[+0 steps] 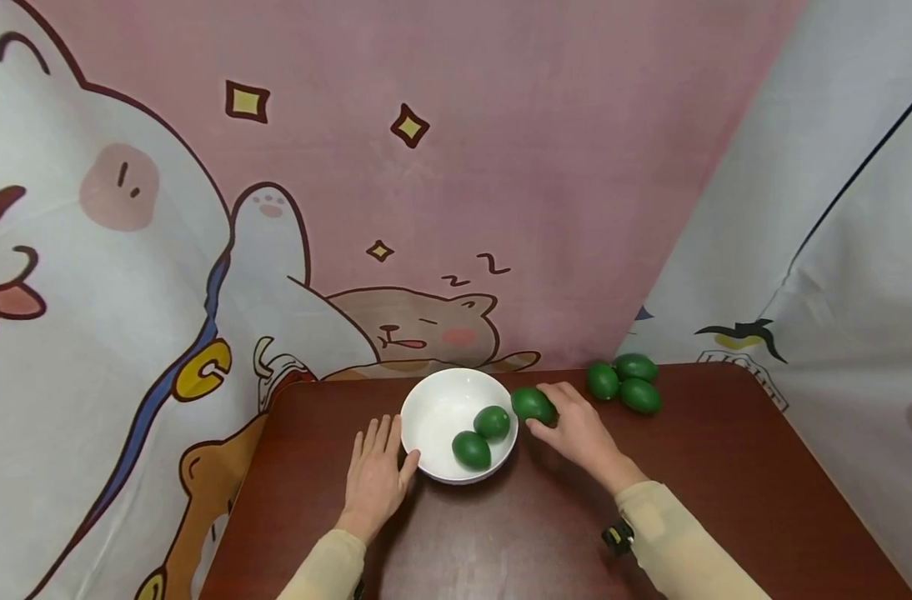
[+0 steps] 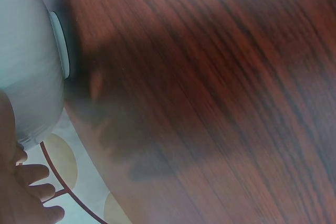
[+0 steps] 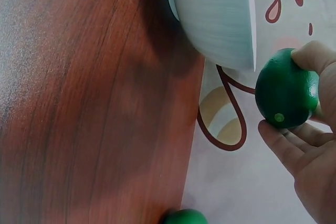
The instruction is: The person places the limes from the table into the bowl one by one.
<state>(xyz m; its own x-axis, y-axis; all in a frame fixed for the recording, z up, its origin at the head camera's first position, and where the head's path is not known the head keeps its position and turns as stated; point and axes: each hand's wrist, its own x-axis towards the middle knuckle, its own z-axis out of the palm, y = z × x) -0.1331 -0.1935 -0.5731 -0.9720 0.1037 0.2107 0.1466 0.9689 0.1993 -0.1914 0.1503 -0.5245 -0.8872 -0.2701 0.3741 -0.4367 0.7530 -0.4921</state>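
A white bowl (image 1: pixel 433 417) stands on the table with two green limes (image 1: pixel 472 451) inside it. Beside its left rim, my left hand (image 1: pixel 377 479) rests with fingers straight and the thumb against the bowl; the left wrist view shows only part of that hand (image 2: pixel 23 187) by the bowl's wall (image 2: pixel 31 51). My right hand (image 1: pixel 578 429) holds another green lime (image 1: pixel 533 405) just right of the rim. Seen from the right wrist, thumb and fingers pinch this lime (image 3: pixel 287 88), raised off the table near the bowl (image 3: pixel 220 19).
Several more green limes (image 1: pixel 636 395) are grouped at the table's back right. The dark red wooden table (image 1: pixel 501 542) ends at the back against a cartoon-printed pink and white cloth (image 1: pixel 546 167). A dark device (image 1: pixel 618 536) is strapped at the right wrist.
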